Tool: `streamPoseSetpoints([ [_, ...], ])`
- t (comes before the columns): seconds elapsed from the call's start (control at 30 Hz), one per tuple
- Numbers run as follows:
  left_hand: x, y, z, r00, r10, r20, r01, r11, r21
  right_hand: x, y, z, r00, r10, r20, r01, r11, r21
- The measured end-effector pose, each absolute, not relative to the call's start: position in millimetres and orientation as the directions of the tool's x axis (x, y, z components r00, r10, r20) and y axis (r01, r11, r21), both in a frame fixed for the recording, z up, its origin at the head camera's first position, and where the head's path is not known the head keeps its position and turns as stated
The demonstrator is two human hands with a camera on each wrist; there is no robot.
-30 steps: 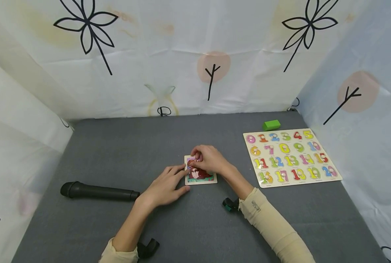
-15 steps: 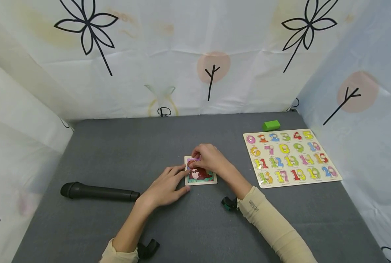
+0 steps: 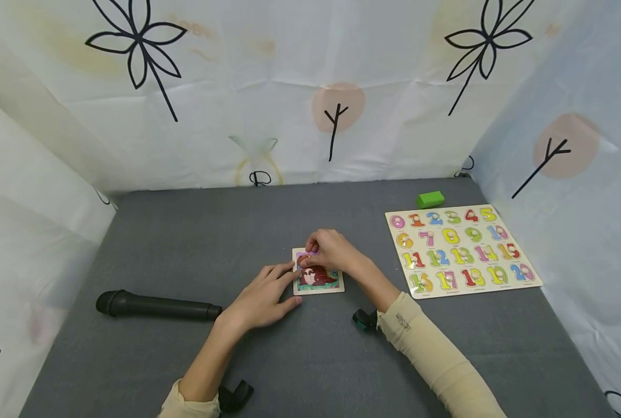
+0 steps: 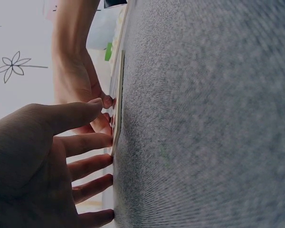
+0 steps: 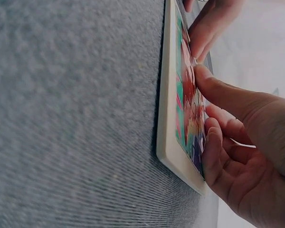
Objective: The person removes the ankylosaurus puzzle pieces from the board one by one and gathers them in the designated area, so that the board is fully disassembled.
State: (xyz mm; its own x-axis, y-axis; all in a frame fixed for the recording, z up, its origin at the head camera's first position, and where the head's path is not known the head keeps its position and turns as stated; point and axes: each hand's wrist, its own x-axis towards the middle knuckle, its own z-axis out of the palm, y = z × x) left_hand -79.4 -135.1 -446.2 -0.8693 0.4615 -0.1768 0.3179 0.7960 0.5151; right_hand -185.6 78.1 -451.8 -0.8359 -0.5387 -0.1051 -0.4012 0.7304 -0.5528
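Observation:
A small square picture puzzle (image 3: 321,281) with a cream wooden frame and a red-haired figure lies flat on the grey table (image 3: 174,360). My left hand (image 3: 260,297) rests at its left edge, fingers spread and fairly straight, with fingertips touching the frame and table. Over the puzzle's upper left part is my right hand (image 3: 334,253), its fingers curled. In the right wrist view, the thumb of the right hand (image 5: 256,137) presses on the picture while the curled fingers touch its far side, seemingly pinching a piece. That hand hides part of the picture.
A black microphone (image 3: 156,305) lies to the left of my left hand. At the right is a wooden number board (image 3: 459,252) with colourful numerals, and a green block (image 3: 430,200) sits behind it. White printed cloth (image 3: 289,93) encloses the table's back and sides.
Almost nothing differs. The right hand's fingers have shifted very slightly over the puzzle's upper left part; the left hand has stayed at the edge.

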Motion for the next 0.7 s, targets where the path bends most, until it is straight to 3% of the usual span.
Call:
streamPoseSetpoints([
  [0.2, -80.7, -135.4, -447.2, -0.869, 0.459, -0.182, 0.312, 0.796, 0.518, -189.1, 80.0, -451.6, -0.828, -0.550, -0.111, -0.389, 0.705, -0.593],
  [0.53, -80.9, -135.1, -449.2, -0.872, 0.457, -0.174, 0.314, 0.797, 0.517, -186.2, 82.5, -453.8, -0.830, -0.557, -0.016, -0.447, 0.683, -0.578],
  [0.7, -80.4, -135.2, -451.1, -0.875, 0.451, -0.177, 0.307, 0.799, 0.517, -186.0, 81.6, -453.8, -0.833, -0.552, -0.041, -0.424, 0.684, -0.594],
])
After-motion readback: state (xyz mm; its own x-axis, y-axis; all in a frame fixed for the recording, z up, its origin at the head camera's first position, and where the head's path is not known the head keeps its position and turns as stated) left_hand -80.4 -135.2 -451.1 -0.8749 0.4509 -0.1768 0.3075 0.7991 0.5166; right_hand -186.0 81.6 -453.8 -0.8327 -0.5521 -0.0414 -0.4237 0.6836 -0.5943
